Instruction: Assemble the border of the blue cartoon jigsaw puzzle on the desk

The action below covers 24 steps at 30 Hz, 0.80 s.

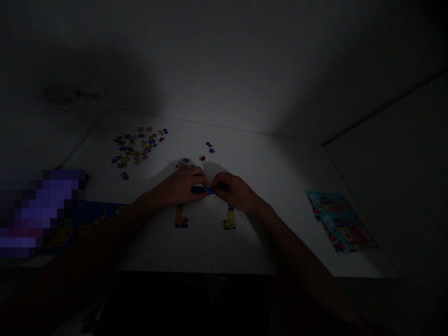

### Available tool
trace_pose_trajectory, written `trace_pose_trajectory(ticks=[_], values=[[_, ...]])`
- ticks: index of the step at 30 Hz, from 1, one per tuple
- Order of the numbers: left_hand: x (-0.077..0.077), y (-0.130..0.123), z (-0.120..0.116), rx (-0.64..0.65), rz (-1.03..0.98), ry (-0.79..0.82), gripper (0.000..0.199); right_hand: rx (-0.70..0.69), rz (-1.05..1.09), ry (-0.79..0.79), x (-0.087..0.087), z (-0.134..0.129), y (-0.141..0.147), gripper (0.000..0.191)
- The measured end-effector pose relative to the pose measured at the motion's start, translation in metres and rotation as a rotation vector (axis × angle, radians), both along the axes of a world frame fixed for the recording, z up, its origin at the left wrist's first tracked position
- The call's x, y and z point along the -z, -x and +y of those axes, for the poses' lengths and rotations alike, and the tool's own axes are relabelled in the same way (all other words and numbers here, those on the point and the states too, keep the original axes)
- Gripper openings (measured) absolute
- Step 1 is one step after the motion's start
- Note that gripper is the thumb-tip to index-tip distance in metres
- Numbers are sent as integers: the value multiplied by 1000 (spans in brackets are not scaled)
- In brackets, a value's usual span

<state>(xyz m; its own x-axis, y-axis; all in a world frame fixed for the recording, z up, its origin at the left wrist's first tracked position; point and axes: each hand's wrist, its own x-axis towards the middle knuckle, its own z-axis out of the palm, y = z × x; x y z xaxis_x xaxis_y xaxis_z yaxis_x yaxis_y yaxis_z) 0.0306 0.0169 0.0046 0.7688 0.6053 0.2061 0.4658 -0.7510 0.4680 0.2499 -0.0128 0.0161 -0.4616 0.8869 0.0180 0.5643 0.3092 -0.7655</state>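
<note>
In dim light, my left hand (187, 182) and my right hand (233, 187) meet over a white table, fingers pinched close together. Between their fingertips is a dark blue puzzle piece (210, 191); whether it is one piece or two joined ones I cannot tell. Below my left hand lies an orange-brown puzzle section (181, 218), and under my right hand a yellow puzzle section (229, 219); my hands partly cover both. Just beyond my left hand sit a few loose pieces (183, 162). A reddish piece (202, 158) and a blue piece (212, 150) rest farther back.
Several loose puzzle pieces (135, 150) are spread at the back left. A colourful cartoon picture sheet (343, 223) lies on the right. At the left, a blue printed item (108, 208) sits partly behind my forearm, beside a pixelated purple patch (45, 205). Walls border the table (217, 252).
</note>
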Motion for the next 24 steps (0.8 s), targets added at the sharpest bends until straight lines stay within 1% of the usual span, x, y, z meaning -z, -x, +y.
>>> trace_pose_trajectory(ticks=[7, 12, 15, 19, 22, 24], values=[[-3, -1, 0, -3, 35, 4, 13, 0, -3, -20, 4, 0, 1, 11], [2, 0, 1, 24, 14, -17, 14, 3, -24, -73, 6, 0, 1, 13], [3, 0, 2, 46, 9, -22, 14, 6, 33, -14, 3, 3, -1, 14], [1, 0, 2, 56, 22, 1, 16, 46, 107, 69, -3, 8, -15, 18], [0, 0, 2, 69, 36, -16, 17, -45, 65, 123, -7, 10, -27, 13], [1, 0, 2, 73, 38, -36, 17, -120, 35, 148, -9, 11, -32, 13]])
